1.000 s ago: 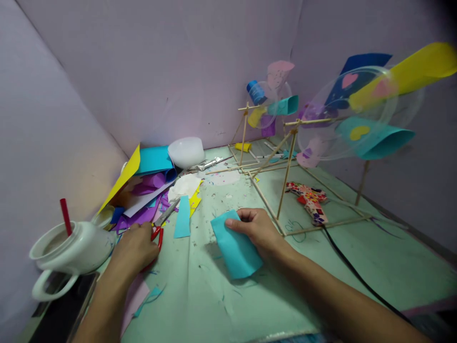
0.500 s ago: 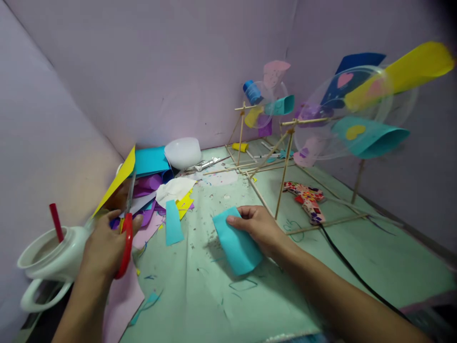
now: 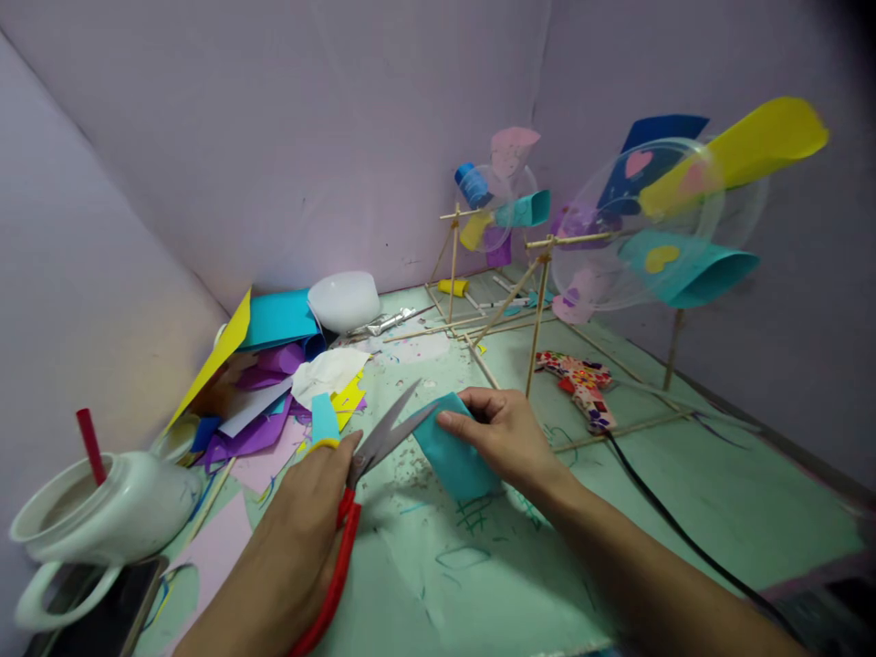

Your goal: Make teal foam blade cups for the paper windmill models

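1. Here's the left hand (image 3: 305, 525), fingers wrapped around the red handles of the scissors (image 3: 357, 465), blades spread wide and pointing up to the right.
2. Over to the right hand (image 3: 506, 438): thumb and fingers pinch the turquoise paper (image 3: 460, 461) by its upper right edge, above the middle of the worktop (image 3: 417, 593).
3. And one blade meets the paper's upper left corner in view; whether it lies over the sheet or just in front, I can't quite tell.
4. Just left of the blades, a light blue strip (image 3: 325, 417) lies beside yellow scraps (image 3: 349, 397).
5. Out on the left, a white pot (image 3: 137, 511) carries a red stick (image 3: 90, 447).
6. On the right, a flowered glue gun (image 3: 581, 392) rests within the stick frame (image 3: 537, 333), under a clear wheel with coloured paper blades (image 3: 698, 265).
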Action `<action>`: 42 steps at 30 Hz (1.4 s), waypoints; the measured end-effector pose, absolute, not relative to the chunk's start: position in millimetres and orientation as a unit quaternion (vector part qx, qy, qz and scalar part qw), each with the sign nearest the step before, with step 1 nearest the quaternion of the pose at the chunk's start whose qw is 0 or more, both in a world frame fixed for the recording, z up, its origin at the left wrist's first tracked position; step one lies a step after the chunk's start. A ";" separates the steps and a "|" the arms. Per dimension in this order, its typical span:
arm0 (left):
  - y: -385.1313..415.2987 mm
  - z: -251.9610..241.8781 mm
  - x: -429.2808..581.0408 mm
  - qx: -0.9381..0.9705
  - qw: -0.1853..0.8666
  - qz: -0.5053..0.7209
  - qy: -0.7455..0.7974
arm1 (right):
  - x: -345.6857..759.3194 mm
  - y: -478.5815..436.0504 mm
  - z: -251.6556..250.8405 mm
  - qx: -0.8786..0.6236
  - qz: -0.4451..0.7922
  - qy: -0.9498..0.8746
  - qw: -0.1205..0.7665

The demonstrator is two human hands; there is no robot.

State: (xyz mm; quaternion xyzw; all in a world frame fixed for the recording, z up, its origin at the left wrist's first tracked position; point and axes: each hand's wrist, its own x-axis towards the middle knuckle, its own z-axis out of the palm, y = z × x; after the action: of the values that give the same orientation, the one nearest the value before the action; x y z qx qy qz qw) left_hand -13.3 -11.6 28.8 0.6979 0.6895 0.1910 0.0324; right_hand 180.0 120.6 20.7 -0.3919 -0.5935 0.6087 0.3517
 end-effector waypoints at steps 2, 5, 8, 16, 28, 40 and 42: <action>-11.8 19.3 -15.3 0.707 0.023 0.184 0.683 | 179.8 119.7 21.3 -0.385 0.594 -0.606 0.363; -11.2 11.5 -18.4 0.725 0.008 0.167 0.668 | 179.0 118.9 21.3 -0.379 0.573 -0.625 0.370; -11.0 14.4 -16.0 0.722 0.038 0.148 0.675 | 178.1 117.6 21.1 -0.369 0.580 -0.627 0.367; -12.2 21.1 -8.1 0.726 0.075 0.154 0.666 | 177.0 115.2 22.7 -0.353 0.593 -0.629 0.358; -11.5 20.0 -10.2 0.715 0.091 0.153 0.677 | 178.3 114.7 24.8 -0.354 0.561 -0.654 0.365; -5.8 28.9 -9.0 0.708 0.056 0.149 0.688 | 179.6 115.9 24.3 -0.309 0.597 -0.646 0.361; -6.4 28.1 -10.0 0.711 0.052 0.146 0.686 | 180.3 116.1 24.3 -0.302 0.601 -0.644 0.365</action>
State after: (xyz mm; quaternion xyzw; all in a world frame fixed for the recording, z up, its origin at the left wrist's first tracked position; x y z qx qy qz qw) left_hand -10.0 -6.4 28.1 0.7106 0.6862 0.1464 0.0519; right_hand 180.3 116.1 24.3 -0.3021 -0.6442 0.6006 0.3646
